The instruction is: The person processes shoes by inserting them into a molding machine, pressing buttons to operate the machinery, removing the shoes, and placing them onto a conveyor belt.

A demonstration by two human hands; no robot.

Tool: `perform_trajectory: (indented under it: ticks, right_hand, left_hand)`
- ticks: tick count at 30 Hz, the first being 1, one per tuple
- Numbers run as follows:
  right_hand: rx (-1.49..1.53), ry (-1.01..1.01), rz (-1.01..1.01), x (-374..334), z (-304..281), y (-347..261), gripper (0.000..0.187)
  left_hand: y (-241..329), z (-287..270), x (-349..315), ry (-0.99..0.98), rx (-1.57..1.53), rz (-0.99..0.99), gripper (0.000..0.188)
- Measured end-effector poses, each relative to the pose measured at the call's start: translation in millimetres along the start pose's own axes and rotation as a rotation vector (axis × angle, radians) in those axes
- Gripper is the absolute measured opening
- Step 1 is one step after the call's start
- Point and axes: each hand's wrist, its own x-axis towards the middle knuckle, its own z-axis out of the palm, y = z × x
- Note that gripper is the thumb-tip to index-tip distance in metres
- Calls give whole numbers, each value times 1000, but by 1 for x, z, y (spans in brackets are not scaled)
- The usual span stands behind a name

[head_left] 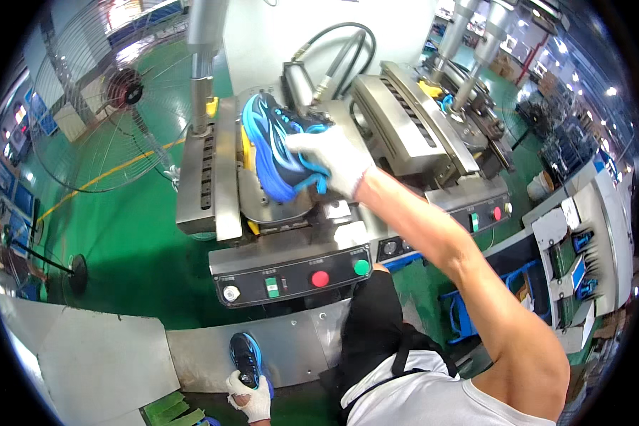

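My right hand (337, 160), in a white glove, reaches forward and is closed on the heel end of a black and blue sports shoe (266, 145). That shoe is tilted over the metal bed of a press machine (273, 213); whether it rests on the bed I cannot tell. Lower down, my gloved left hand (248, 399) grips the heel of a second black and blue sports shoe (246, 356). This one lies toe forward on a curved metal ledge (291, 348).
A control panel (298, 278) with red and green buttons fronts the machine. Beside it stands another pressing station (405, 121). A large caged fan (124, 89) is at the left. Racks with blue shoes (582, 241) stand at the right, near a blue crate (465, 312).
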Motion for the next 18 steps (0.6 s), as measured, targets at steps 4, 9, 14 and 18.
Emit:
perform_trajectory:
  ticks: [4,9,14,18]
  right_hand:
    - [-219,122,173,112,6,5,17]
    - [-1569,253,39,211,14,63,40]
    - [-1557,393,48,230,37,90,40]
    - [-1561,314,182,218,26,83,46]
  left_hand:
    - [-2,-1,8,-23,-264,49,66]
    - [-3,-4,11,-32,-387,91,66]
    - [-7,-11,12,-5,-345,130,66]
    - [-7,-3,19,2,-350,169,66]
